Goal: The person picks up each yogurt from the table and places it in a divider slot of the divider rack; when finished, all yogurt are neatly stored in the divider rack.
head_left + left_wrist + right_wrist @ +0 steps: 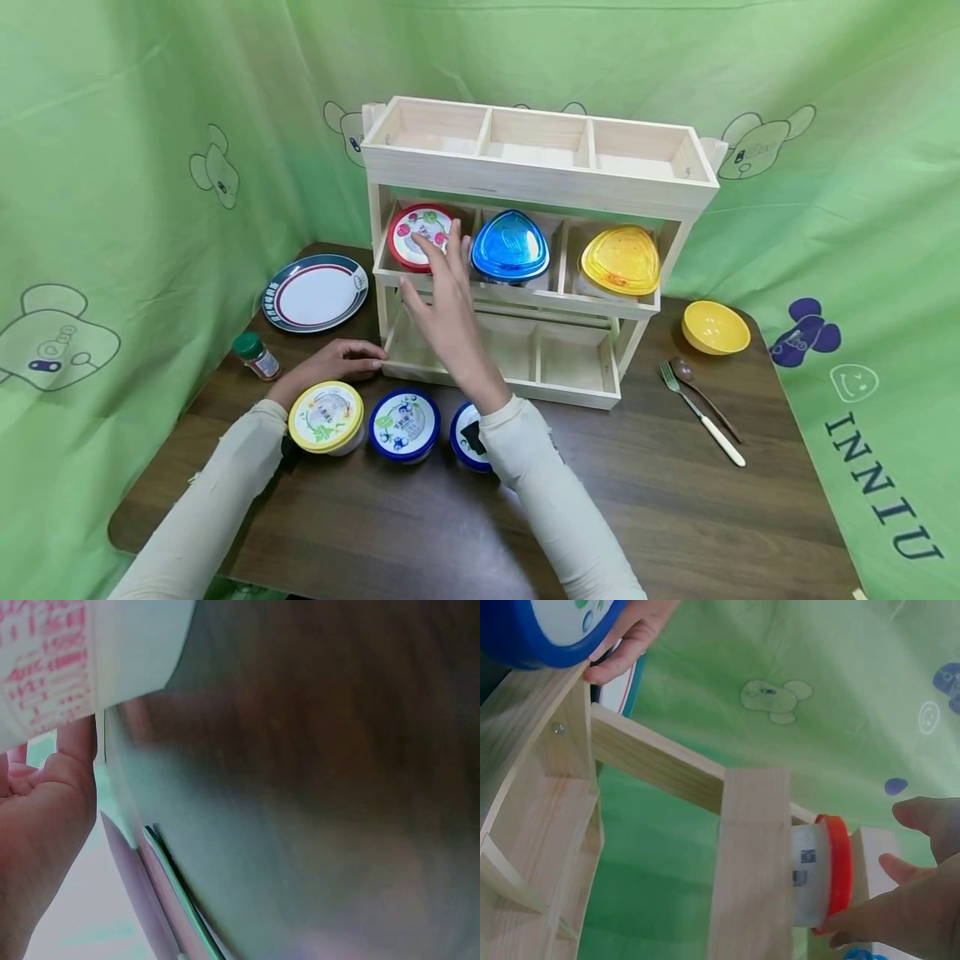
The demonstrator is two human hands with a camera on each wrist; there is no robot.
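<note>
The red-lidded tub (418, 236) sits in the left compartment of the wooden rack's (525, 179) middle shelf, beside a blue-lidded container (510, 244). The right hand (442, 300) touches its lid with straight fingers, grip released. The left hand (333, 363) rests relaxed on the table (675, 500), its fingertips against the rack's base, behind a yellow-lidded tub (326, 415).

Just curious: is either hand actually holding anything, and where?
Nothing is held. The right hand touches the red tub's lid with straight fingers; the left hand rests by the rack.
</note>
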